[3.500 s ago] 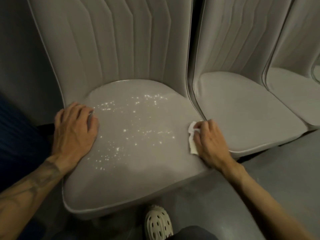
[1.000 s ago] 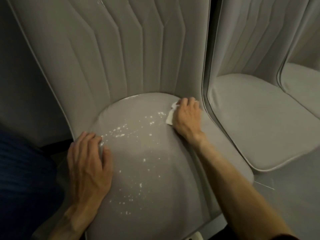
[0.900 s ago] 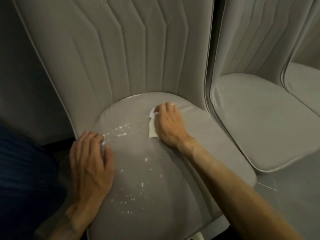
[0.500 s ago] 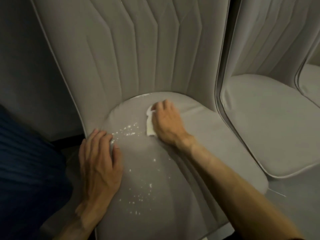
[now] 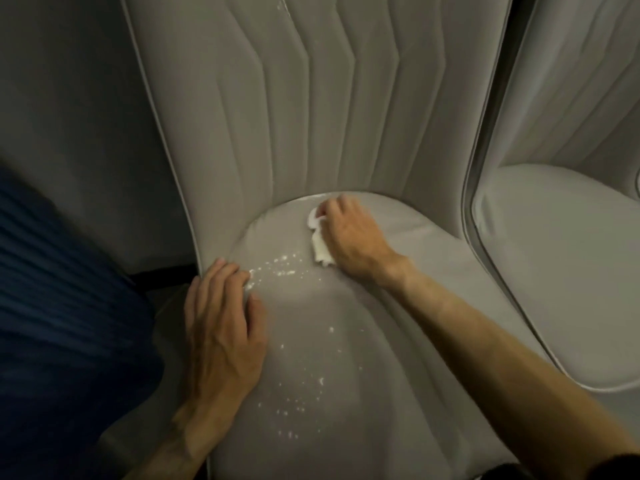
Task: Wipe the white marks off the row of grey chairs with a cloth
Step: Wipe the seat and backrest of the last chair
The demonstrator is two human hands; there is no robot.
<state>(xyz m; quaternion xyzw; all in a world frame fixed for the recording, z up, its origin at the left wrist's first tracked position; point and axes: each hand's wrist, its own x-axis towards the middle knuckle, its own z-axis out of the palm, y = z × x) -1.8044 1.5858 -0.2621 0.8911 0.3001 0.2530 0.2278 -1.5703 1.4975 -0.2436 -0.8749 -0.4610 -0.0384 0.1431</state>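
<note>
Right hand [image 5: 351, 239] presses crumpled cloth [image 5: 320, 249] onto back of seat [image 5: 433, 271], fingers curled over it. Left hand [image 5: 221, 327] braces flat. White marks [image 5: 282, 268] remain left and front; right side looks clean.

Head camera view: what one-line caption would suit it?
Right hand holds a white cloth on a speckled grey chair seat; left hand rests on its edge.

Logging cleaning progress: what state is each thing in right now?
Near chair seat: white specks on its left and front.
White cloth: crumpled, pressed on seat's rear.
Right hand: holds the cloth.
Left hand: flat on seat's left edge.
Next chair seat: no marks visible.
</note>
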